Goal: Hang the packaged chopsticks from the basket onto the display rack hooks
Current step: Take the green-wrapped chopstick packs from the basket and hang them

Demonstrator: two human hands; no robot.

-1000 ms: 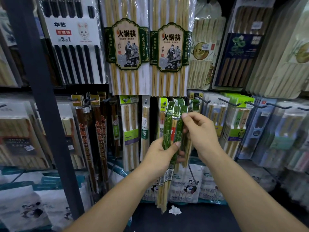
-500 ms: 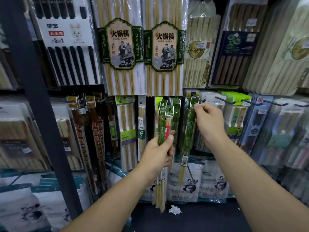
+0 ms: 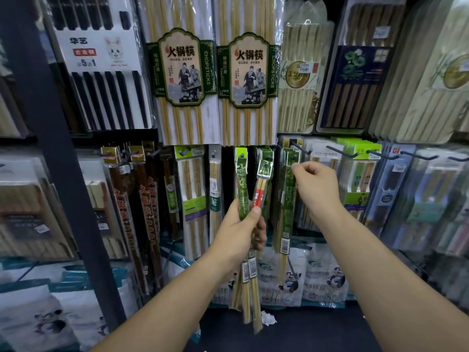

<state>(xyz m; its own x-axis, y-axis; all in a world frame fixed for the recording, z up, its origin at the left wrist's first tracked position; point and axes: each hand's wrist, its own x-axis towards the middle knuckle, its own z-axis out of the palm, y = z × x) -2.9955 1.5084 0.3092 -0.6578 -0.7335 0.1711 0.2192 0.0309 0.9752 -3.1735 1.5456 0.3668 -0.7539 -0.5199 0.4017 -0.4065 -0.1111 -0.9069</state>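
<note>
1. at the left edge, the dark upright of the display rack (image 3: 50, 148) cuts across rows of hanging chopstick packets
2. near the middle of the rack's lower row, the left hand (image 3: 238, 232) grips a bundle of packaged chopsticks (image 3: 242, 194), fingers and thumb wrapped round their middles; the packets stand roughly upright, header cards up and bare stick tips pointing down; the basket is out of view
3. just to the right, one green pack (image 3: 288, 207) hangs straight down, its header card level with a hook (image 3: 302, 148) in the same row; whether the hole is already over the prong cannot be told
4. the right hand (image 3: 317, 184) is raised beside that header, thumb and forefinger curled in a pinch on its top right edge, other fingers folded
5. further right, more hooks (image 3: 342, 153) jut out over rows of packets
6. the coming move appears to turn on the header and prong: the pack's long axis is vertical, the prong points out toward the viewer just above and right of the pinching fingers, and the right hand is clearly the nearer; the left hand's bundle is probably next to go up
</note>
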